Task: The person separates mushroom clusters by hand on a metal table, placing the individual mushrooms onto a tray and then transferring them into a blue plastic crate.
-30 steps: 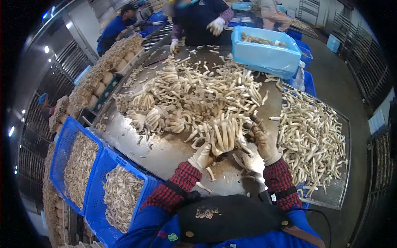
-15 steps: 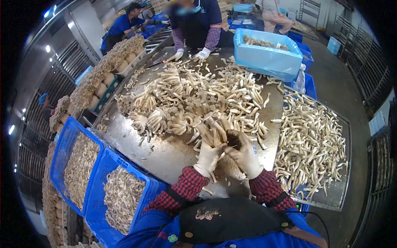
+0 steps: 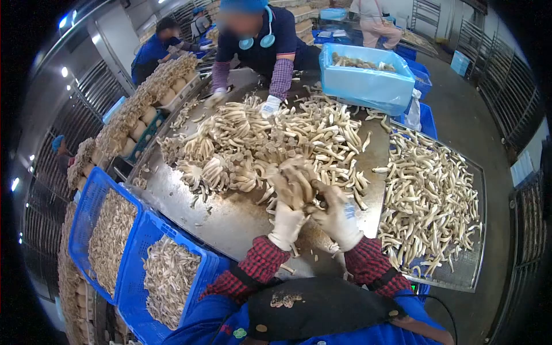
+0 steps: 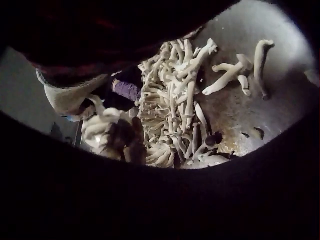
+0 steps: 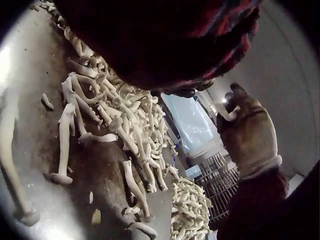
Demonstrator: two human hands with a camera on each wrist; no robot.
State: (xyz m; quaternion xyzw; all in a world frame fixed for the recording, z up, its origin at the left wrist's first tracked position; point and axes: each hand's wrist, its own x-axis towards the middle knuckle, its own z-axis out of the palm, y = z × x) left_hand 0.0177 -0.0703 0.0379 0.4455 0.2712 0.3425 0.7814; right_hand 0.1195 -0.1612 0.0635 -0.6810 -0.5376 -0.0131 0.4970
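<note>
My gloved left hand (image 3: 287, 223) grips a cluster of long-stemmed mushrooms (image 3: 294, 187) at its base, caps pointing away from me and blurred by motion. Close against the cluster's right side is my right hand (image 3: 338, 218), its glove soiled at the fingers, which are curled. A single pale mushroom (image 5: 227, 113) sits at a soiled glove's curled fingers in the right wrist view. Beyond both hands a heap of mushrooms (image 3: 230, 135) spreads over the metal table (image 3: 192, 221). Loose mushrooms (image 5: 64, 140) lie on the metal nearer my hands.
On the right stands a mesh tray (image 3: 482, 230) of separated mushrooms. Blue crates (image 3: 167, 221) with mushroom pieces are at the left. A blue-lined box (image 3: 365, 86) stands at the far right corner. A person opposite reaches with gloved hands (image 3: 270, 106) into the heap.
My right hand has come from the right to the cluster, which my left hand has lifted and tilted. The person opposite has leaned in, hands now on the heap.
</note>
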